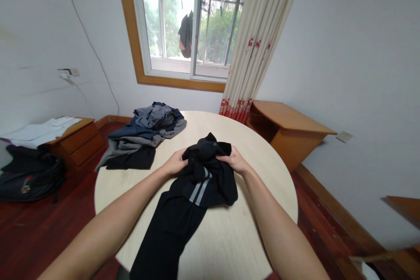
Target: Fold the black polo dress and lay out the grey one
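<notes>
A black garment (193, 192) with two grey stripes lies bunched in the middle of a round pale wooden table (249, 227) and trails off the near edge. My left hand (175, 162) grips its left side with the fingers closed into the cloth. My right hand (234, 160) holds its right side the same way, fingers curled into the fabric. The upper part of the garment is gathered into a lump between both hands.
A heap of grey, navy and black clothes (147, 133) sits at the table's far left. A low wooden cabinet (287, 129) stands by the curtain (259, 39) on the right, a drawer unit (77, 140) and dark bag (29, 175) on the left.
</notes>
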The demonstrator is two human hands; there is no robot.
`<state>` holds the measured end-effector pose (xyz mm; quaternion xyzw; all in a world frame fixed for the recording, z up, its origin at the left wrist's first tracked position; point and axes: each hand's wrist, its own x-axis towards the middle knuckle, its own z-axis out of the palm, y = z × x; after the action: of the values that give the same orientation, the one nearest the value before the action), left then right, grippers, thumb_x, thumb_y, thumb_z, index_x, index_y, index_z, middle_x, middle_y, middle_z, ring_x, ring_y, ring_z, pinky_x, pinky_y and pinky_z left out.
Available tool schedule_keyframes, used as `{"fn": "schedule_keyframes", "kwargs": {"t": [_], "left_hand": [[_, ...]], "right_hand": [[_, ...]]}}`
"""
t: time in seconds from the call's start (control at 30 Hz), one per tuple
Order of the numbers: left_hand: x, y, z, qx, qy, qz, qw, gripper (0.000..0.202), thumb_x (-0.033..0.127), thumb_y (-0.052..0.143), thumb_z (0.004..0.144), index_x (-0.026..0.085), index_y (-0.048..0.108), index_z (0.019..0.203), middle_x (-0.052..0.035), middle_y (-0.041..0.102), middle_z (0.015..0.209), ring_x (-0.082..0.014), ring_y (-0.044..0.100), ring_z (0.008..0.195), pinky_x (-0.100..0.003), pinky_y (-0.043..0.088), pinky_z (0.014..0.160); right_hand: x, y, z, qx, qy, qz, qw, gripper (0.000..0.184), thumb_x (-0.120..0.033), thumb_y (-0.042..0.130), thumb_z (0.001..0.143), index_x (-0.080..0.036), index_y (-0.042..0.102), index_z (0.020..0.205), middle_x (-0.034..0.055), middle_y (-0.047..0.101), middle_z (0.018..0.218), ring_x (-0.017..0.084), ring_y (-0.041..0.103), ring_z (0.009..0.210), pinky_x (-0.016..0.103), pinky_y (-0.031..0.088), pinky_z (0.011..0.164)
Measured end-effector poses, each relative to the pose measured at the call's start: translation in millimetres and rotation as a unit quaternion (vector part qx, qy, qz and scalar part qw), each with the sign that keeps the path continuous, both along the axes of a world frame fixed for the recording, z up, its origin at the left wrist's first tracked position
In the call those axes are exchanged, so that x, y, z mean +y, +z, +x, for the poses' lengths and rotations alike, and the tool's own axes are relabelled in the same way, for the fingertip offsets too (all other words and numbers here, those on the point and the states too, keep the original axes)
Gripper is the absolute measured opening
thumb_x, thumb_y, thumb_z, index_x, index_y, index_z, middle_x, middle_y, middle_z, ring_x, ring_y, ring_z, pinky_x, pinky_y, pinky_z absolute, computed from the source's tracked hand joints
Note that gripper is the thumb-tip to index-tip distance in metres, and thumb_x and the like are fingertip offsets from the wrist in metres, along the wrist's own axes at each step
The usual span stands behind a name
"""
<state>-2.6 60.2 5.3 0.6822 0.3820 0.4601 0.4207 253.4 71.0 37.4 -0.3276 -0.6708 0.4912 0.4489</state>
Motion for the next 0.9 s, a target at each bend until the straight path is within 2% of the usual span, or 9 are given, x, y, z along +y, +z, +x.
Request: {"fn": "schedule_keyframes", "kwargs": {"t": [0.07, 0.13, 0.23, 0.33, 0.47, 0.6, 0.7, 0.8, 0.9], "left_hand": [[4.5, 8.8, -6.6, -0.063, 0.115, 0.008, 0.991, 0.021, 0.027, 0.065, 0.064, 0.020, 0.061, 0.083, -0.0042, 0.069, 0.084, -0.0274, 0.065, 0.092, -0.039, 0.052, 0.084], [6.7, 20.5, -15.5, -0.121, 0.222, 0.051, 0.966, 0.018, 0.023, 0.060, 0.063, 0.021, 0.054, 0.080, -0.0025, 0.066, 0.084, -0.0245, 0.064, 0.090, -0.036, 0.051, 0.082], [2.2, 36.1, -26.6, -0.185, 0.266, 0.158, 0.933, 0.025, 0.015, 0.055, 0.062, 0.024, 0.046, 0.084, -0.0037, 0.068, 0.101, -0.0232, 0.064, 0.101, -0.037, 0.048, 0.092], [-4.7, 40.7, -32.4, -0.119, 0.243, 0.240, 0.932, 0.028, 0.010, 0.053, 0.060, 0.024, 0.050, 0.085, -0.0055, 0.068, 0.112, -0.0251, 0.061, 0.110, -0.041, 0.043, 0.102], [-2.6, 31.8, -36.0, 0.014, 0.224, 0.214, 0.951, 0.030, 0.013, 0.052, 0.058, 0.023, 0.063, 0.084, -0.0060, 0.069, 0.100, -0.0278, 0.061, 0.103, -0.040, 0.043, 0.100], [6.1, 21.4, -37.5, 0.109, 0.198, 0.151, 0.962, 0.030, 0.018, 0.054, 0.060, 0.022, 0.069, 0.085, -0.0049, 0.070, 0.090, -0.0277, 0.063, 0.092, -0.040, 0.046, 0.093], [8.2, 19.8, -38.8, 0.127, 0.170, 0.149, 0.966, 0.024, 0.021, 0.059, 0.066, 0.023, 0.072, 0.086, -0.0047, 0.072, 0.088, -0.0273, 0.064, 0.087, -0.039, 0.048, 0.087], [6.1, 22.8, -41.6, 0.164, 0.098, 0.129, 0.973, 0.016, 0.028, 0.070, 0.067, 0.023, 0.074, 0.082, -0.0037, 0.072, 0.081, -0.0254, 0.064, 0.078, -0.034, 0.049, 0.076], [4.5, 24.9, -45.5, 0.207, -0.013, 0.049, 0.977, 0.027, 0.045, 0.074, 0.070, 0.020, 0.076, 0.079, -0.0045, 0.071, 0.071, -0.0220, 0.062, 0.064, -0.030, 0.047, 0.062]], "right_hand": [[6.9, 0.6, 9.8, 0.003, -0.042, 0.028, 0.999, 0.037, -0.039, 0.081, 0.066, -0.019, 0.072, 0.096, 0.0053, 0.075, 0.097, 0.025, 0.067, 0.091, 0.041, 0.052, 0.087], [12.4, 2.1, 18.9, -0.024, -0.084, 0.083, 0.993, 0.031, -0.036, 0.076, 0.070, -0.020, 0.072, 0.096, 0.0055, 0.074, 0.098, 0.026, 0.066, 0.093, 0.043, 0.050, 0.091], [17.7, 2.0, 26.1, -0.099, -0.167, 0.204, 0.960, 0.024, -0.026, 0.065, 0.075, -0.021, 0.072, 0.097, 0.0074, 0.072, 0.101, 0.027, 0.064, 0.099, 0.044, 0.048, 0.095], [22.8, -6.4, 26.4, -0.162, -0.259, 0.269, 0.914, 0.035, -0.017, 0.056, 0.072, -0.019, 0.069, 0.104, 0.0113, 0.068, 0.107, 0.027, 0.061, 0.104, 0.042, 0.047, 0.096], [30.8, -24.1, 28.1, -0.274, -0.323, 0.176, 0.889, 0.044, -0.025, 0.057, 0.078, -0.013, 0.063, 0.119, 0.0160, 0.066, 0.108, 0.027, 0.063, 0.095, 0.041, 0.050, 0.088], [32.9, -27.3, 35.1, -0.395, -0.329, 0.042, 0.857, 0.042, -0.050, 0.052, 0.089, -0.015, 0.070, 0.104, 0.0151, 0.072, 0.093, 0.028, 0.066, 0.088, 0.039, 0.049, 0.078], [29.4, -20.9, 37.5, -0.447, -0.321, -0.015, 0.835, 0.061, -0.066, 0.035, 0.093, -0.018, 0.072, 0.084, 0.0182, 0.073, 0.089, 0.030, 0.069, 0.088, 0.038, 0.047, 0.072], [25.0, -16.1, 37.0, -0.487, -0.299, -0.055, 0.818, 0.071, -0.071, 0.026, 0.093, -0.019, 0.072, 0.078, 0.0200, 0.074, 0.088, 0.031, 0.070, 0.087, 0.038, 0.047, 0.071], [22.4, -15.9, 36.9, -0.527, -0.285, -0.074, 0.797, 0.058, -0.068, 0.042, 0.091, -0.019, 0.072, 0.084, 0.0202, 0.074, 0.099, 0.034, 0.070, 0.094, 0.040, 0.048, 0.073]]}}
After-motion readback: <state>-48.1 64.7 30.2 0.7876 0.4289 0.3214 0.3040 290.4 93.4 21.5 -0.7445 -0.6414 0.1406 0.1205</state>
